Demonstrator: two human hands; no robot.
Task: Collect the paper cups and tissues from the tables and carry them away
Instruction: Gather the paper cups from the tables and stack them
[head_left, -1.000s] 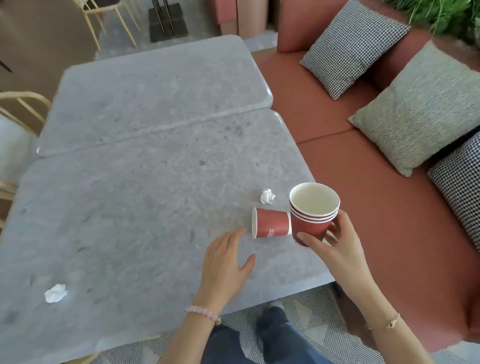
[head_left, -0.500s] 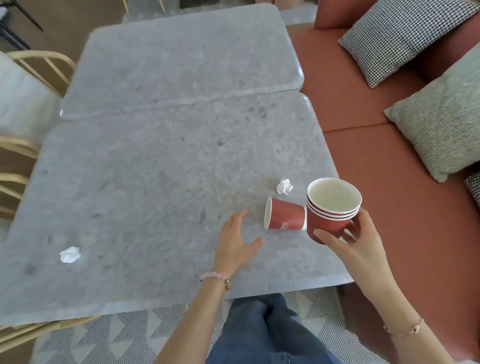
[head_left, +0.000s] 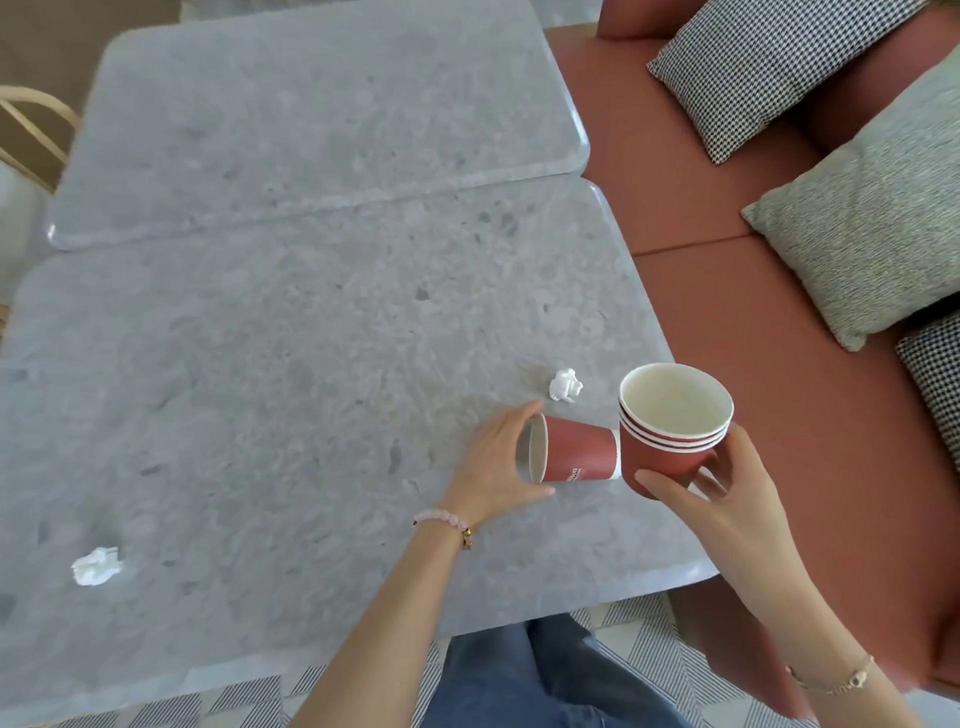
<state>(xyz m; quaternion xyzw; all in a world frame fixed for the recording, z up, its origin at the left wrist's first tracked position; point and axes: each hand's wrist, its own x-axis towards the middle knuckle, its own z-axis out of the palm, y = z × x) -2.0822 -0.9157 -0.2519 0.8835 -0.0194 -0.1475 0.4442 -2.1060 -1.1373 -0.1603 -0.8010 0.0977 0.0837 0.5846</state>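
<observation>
My left hand (head_left: 498, 462) pinches the rim of the tipped paper cup (head_left: 576, 457) lying just beside the cup stack (head_left: 670, 441) clamped in my right hand (head_left: 727, 504), and squeezing that thin rim might buckle it so it slips free.

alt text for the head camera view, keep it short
A person's left hand grips the mouth of a red paper cup lying on its side on a grey table, while the right hand holds a stack of red cups beside it. One crumpled tissue lies just beyond the cup, a second tissue far left.
</observation>
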